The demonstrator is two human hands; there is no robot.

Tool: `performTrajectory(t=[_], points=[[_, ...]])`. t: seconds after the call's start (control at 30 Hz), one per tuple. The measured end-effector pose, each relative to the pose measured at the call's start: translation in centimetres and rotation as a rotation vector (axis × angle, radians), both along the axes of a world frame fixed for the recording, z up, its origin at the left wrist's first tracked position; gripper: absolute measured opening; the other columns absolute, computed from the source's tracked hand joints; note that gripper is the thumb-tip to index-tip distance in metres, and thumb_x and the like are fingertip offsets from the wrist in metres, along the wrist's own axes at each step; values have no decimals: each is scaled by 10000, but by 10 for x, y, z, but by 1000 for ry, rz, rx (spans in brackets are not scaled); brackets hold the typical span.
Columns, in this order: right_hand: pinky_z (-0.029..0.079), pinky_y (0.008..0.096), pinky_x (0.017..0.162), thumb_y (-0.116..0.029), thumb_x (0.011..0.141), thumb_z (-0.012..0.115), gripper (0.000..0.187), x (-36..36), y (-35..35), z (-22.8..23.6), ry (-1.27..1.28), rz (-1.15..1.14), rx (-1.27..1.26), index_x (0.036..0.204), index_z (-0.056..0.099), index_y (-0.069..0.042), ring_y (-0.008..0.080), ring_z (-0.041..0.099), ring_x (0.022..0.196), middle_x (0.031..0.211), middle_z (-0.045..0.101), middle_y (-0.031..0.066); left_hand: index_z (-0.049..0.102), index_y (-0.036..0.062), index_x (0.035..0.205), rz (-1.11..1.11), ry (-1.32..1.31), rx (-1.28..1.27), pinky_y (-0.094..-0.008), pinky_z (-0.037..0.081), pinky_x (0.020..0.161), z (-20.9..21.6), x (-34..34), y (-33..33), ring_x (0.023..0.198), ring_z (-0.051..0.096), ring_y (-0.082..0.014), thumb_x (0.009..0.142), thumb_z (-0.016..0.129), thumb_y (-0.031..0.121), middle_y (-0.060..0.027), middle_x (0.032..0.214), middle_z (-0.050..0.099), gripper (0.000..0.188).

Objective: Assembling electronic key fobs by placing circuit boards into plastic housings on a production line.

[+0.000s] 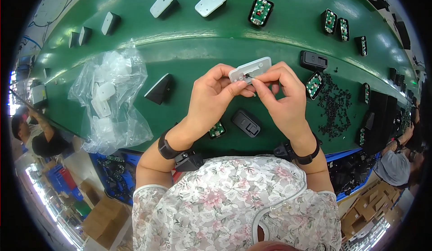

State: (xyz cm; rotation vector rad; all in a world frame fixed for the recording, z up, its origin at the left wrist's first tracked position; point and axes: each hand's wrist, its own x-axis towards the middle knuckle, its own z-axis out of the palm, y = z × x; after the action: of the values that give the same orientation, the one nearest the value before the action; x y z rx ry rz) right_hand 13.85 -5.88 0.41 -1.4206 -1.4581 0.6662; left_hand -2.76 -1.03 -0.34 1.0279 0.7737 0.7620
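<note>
1. Pale grey plastic cover [260, 65]: held clear of green table [189, 48], between both hands; detailed side faces wearer, prob. so the work spot is in plain view.

2. L hand [208, 96]: pinches cover at its near-left end, thumb on the detailed side, fingers behind. Prob. acts as the clamp, steadying cover so the other hand can do fine work.

3. R hand [288, 96]: thumb & index tips meet at small dark part [247, 75] against cover, apparently pinching it; exact contact too small to confirm. Fingertip hold suits a pc. this size.

4. Heap of small black pieces [335, 107]: loose on table, R side, beyond R wrist. Thinly spread at edges, poss. for easy single picking.

5. Clear plastic bag [135, 71] w/ white covers [106, 90]: L side; prob. put there for L-hand reach.

6. Open housing w/ circuit board [313, 85]: between R hand & heap, board exposed. Black housing [313, 60] just beyond it; second black housing [246, 123] lies between forearms. Wedge-shaped unit [157, 92] rests between bag & L hand.

7. Far strip of table: white-faced units [211, 2] toward L, board-bearing housings [261, 11] from mid to R. Most stand apart, poss. to avoid rubbing; two at R sit close.
</note>
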Motion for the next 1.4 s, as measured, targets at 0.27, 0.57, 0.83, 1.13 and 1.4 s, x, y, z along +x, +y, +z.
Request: performTrajectory(t=[0.27,0.57,0.83,1.13,1.4], points=[[344,200,567,15,796,670,73,2,5,-2,129,21,-146,807,604,-14,62,434,648,765,523,8,553,-82,981,19,15,193,-310,562,821,-1,5,-3,888,641,-204,893,553,-49,-112,1029,542,94],[370,235,587,-93,747,752,258,1,0,-17,-178,-100,245,953,604,-46,105,466,748,945,541,49,564,-77,892,78,40,229,-246,562,644,-3,5,-2,766,630,-146,878,581,-30,-94,955,542,52],[317,175,571,-61,772,725,216,15,3,0,169,101,-249,913,562,-41,21,412,690,825,539,-38,552,-78,871,-37,91,225,-230,542,608,2,3,-3,729,622,-134,879,580,-29,-81,921,532,57],[357,180,546,-81,792,720,206,10,11,2,212,77,-321,887,544,-28,16,449,631,733,544,-31,533,-66,983,-77,54,86,-216,498,598,6,-6,6,723,620,-136,918,521,-9,-89,892,586,88],[480,304,633,-241,852,653,323,33,101,-20,-468,-275,8,1145,577,-129,186,560,764,979,589,55,595,13,897,62,689,521,-343,492,594,-18,-12,64,677,624,-270,846,581,12,-145,797,637,53]])
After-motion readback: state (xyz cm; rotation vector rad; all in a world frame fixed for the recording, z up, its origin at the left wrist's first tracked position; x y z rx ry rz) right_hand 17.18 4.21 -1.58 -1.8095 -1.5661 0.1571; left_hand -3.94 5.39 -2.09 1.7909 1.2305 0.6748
